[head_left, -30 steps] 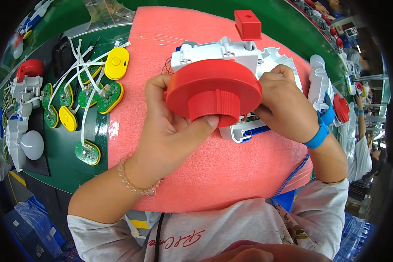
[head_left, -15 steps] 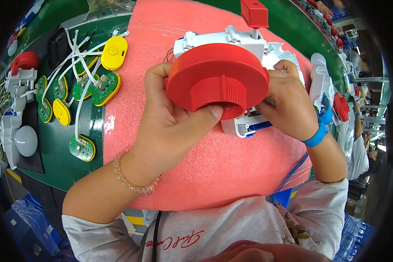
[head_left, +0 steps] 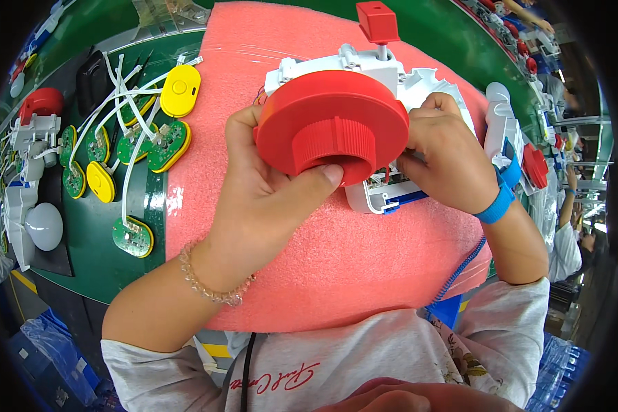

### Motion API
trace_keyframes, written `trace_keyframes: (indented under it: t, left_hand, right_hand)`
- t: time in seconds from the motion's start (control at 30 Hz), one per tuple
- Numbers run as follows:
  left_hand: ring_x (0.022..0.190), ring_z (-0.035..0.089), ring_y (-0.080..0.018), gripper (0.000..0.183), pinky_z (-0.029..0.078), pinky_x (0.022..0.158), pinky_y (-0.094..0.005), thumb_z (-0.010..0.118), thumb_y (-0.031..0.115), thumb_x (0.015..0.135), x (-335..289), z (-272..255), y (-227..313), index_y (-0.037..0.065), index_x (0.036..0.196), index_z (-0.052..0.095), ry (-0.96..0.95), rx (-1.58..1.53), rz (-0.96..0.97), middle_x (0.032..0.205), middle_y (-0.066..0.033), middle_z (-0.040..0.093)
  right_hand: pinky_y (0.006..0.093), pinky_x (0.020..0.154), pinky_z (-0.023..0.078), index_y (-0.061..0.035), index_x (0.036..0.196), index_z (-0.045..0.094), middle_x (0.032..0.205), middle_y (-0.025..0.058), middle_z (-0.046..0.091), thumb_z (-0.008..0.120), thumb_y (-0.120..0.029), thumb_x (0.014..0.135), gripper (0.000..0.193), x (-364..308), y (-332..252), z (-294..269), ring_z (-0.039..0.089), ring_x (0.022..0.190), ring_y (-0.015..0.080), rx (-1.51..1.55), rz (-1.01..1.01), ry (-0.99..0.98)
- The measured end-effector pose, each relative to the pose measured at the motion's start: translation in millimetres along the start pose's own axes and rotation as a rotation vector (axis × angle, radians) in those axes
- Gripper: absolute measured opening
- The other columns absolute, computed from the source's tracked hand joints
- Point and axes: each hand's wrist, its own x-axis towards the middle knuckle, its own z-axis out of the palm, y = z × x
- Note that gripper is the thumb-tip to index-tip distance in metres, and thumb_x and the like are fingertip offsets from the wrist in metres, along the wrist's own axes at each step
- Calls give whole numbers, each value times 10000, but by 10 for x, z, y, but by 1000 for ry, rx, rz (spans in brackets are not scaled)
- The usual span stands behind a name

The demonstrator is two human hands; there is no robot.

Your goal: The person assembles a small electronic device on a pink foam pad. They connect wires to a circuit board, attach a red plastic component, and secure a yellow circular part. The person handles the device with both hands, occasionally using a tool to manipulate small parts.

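The left hand (head_left: 264,199) is curled around a big red round cap (head_left: 333,130), thumb pressed on the ribbed centre knob, fingers wrapped over the rim on the far left side. The cap sits on top of a white plastic housing (head_left: 391,75), which rests over a pink foam pad (head_left: 323,240) on the green workbench (head_left: 127,275). The right hand (head_left: 450,154) is closed in at the housing's right edge, fingertips tucked just beside the cap's rim where thin wires and a blue part show at the housing's lower end; exactly what those fingertips pinch is hidden. A blue wrist strap (head_left: 502,196) with a coiled cord circles the right wrist, a bead bracelet (head_left: 209,285) the left. A red square block (head_left: 378,20) stands at the pad's far edge, right behind the housing. Off to the left, green round circuit boards (head_left: 134,237) with yellow backs and white cables lie spread on the bench, a yellow oval cover (head_left: 180,89) among them.
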Motion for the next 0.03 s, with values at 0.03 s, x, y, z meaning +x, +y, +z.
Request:
trace_keyframes:
  t: [0.03]
  left_hand:
    - [1122, 453, -190, 571, 429, 925, -362, 567, -94, 765, -1, 0, 4, 39, 1181, 199, 3, 7, -2, 1198, -119, 408]
  right_hand:
    - [360, 793, 347, -75, 743, 571, 615, 80, 546, 610, -38, 644, 113, 2, -2, -8, 539, 667, 250, -2, 1, 2]
